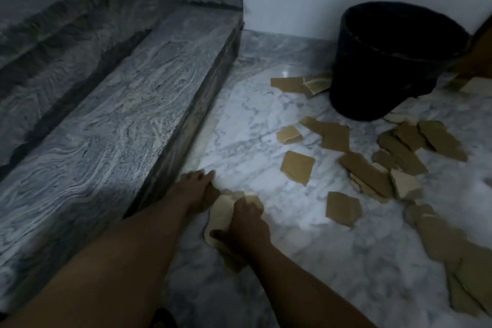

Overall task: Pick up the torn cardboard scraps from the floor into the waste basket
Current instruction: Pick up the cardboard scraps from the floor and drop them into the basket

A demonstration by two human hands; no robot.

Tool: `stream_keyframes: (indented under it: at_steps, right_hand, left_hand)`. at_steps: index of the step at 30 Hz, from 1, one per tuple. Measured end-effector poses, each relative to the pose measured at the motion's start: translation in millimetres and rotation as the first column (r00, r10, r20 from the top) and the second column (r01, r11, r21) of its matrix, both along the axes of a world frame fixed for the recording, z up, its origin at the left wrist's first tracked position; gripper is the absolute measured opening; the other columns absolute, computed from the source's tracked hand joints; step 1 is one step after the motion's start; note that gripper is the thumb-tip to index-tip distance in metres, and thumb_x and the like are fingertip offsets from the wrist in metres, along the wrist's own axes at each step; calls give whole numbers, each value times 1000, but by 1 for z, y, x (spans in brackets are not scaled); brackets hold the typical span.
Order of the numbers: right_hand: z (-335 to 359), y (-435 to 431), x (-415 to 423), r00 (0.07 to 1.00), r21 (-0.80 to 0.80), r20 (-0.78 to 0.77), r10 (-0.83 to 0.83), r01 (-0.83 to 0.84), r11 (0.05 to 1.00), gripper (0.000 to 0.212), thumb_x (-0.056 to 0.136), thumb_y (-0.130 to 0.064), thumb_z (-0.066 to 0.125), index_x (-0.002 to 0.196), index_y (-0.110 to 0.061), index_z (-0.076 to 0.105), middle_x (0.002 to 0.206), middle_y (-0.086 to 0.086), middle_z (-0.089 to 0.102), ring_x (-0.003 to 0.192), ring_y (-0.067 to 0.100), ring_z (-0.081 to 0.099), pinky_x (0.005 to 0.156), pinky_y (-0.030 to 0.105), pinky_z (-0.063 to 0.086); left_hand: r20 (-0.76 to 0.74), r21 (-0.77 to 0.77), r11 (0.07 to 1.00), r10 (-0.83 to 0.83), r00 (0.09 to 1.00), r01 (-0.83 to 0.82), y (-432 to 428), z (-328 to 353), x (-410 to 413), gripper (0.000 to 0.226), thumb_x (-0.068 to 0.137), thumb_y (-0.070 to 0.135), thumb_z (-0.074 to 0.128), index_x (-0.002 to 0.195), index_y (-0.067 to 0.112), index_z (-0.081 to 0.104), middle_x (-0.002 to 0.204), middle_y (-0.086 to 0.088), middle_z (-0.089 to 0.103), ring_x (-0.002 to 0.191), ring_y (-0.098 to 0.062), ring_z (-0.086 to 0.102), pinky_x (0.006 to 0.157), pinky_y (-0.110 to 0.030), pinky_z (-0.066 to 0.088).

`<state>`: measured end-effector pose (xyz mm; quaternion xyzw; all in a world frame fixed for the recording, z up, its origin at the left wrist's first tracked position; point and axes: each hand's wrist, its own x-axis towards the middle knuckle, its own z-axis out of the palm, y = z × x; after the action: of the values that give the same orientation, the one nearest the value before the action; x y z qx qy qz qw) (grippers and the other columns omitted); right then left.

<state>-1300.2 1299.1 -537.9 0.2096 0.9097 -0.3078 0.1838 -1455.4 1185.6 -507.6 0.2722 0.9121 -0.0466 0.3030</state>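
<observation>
Hands, left [195,189] and right [249,224], on scrap [222,212] by stair edge [191,120]; open floor [255,165] beyond

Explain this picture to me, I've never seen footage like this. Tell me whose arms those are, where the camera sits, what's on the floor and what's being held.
No machine here: a person wears one wide-angle camera on the head, looking down at their own bare arms. The left hand and right hand meet at a small bunch of cardboard scraps beside the stone step. The right hand's fingers curl round the bunch; the left touches it, but blur hides its grip. Many more loose scraps lie scattered on the marble floor. The dark waste basket stands by the wall, beyond them.
</observation>
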Motion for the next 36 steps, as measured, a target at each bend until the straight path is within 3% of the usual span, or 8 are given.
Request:
stream_keyframes:
  at_steps: [6, 13, 17, 21, 25, 29, 32, 36]
  right_hand:
    - [-6, -4, -9, 988, 3, 11, -153, 153, 988, 103, 68, -41, 80, 148, -24, 18, 142, 11, 35, 122, 40, 50, 94, 52, 49]
    - [19, 57, -40, 855, -563, -102, -508, 371, 738, 116, 69, -7, 87, 156, -13, 10, 135, -2, 46, 125, 16, 48, 100, 31, 46]
    - [45, 95, -39, 819, -608, -52, -572, 428, 669, 54, 79, -5, 80, 127, -9, 57, 116, 3, 65, 102, 18, 63, 84, 31, 54]
    - [59, 117, -26, 836, -533, 235, -495, 537, 654, 19, 89, -18, 65, 105, -9, 66, 102, 6, 60, 89, 25, 58, 75, 33, 45]
    - [46, 93, -23, 845, -420, 326, -424, 531, 736, 43, 92, -35, 47, 120, -5, 60, 100, 5, 56, 94, 29, 58, 78, 34, 43]
    - [25, 61, -24, 833, -198, 268, -484, 539, 818, 69, 92, -55, 44, 144, -10, 37, 148, 17, 31, 131, 36, 40, 98, 38, 39]
    - [21, 49, -27, 844, -325, 163, -511, 535, 780, 69, 94, -41, 58, 145, -4, 29, 147, 19, 38, 129, 37, 46, 99, 41, 45]
    - [21, 56, -32, 778, -446, 76, -624, 586, 676, 71, 88, -21, 73, 143, -4, 32, 144, 17, 45, 129, 35, 48, 99, 41, 49]
  left_hand:
    - [-70, -65, 998, 20, 997, -25, -1, -2, -10, 80, 84, 24, 68, 152, 20, 25, 163, -11, 2, 149, -37, 3, 117, -49, 24]
    - [-57, -26, 1000, -12, 998, 10, 6, 11, -21, 65, 90, 53, 59, 144, 19, 45, 159, -9, 26, 149, -28, 14, 119, -46, 5]
    - [44, -35, 999, 18, 999, -16, 19, 31, -12, 70, 92, 67, 41, 124, 9, 64, 140, -19, 52, 131, -31, 44, 111, -39, 29]
    - [187, -64, 998, 18, 982, -6, 33, 19, 36, 76, 89, 71, 44, 141, 15, 49, 151, -18, 37, 138, -35, 33, 113, -40, 27]
    - [167, 114, 986, 99, 981, -119, 24, -18, 88, 81, 64, 71, 62, 129, 23, 56, 138, -9, 31, 128, -34, 28, 99, -37, 38]
    - [187, 329, 896, 248, 950, -299, 17, -41, 100, 63, 51, 69, 70, 96, 26, 60, 112, -3, 55, 104, -20, 53, 80, -30, 49]
    - [211, 416, 798, 380, 900, -435, 15, -45, 99, 67, 46, 59, 84, 98, 27, 58, 97, 5, 64, 82, -10, 64, 63, -35, 58]
    - [239, 425, 789, 374, 896, -443, 20, -29, 101, 94, 55, 35, 91, 134, 16, 42, 119, 3, 54, 101, -11, 52, 76, -25, 44]
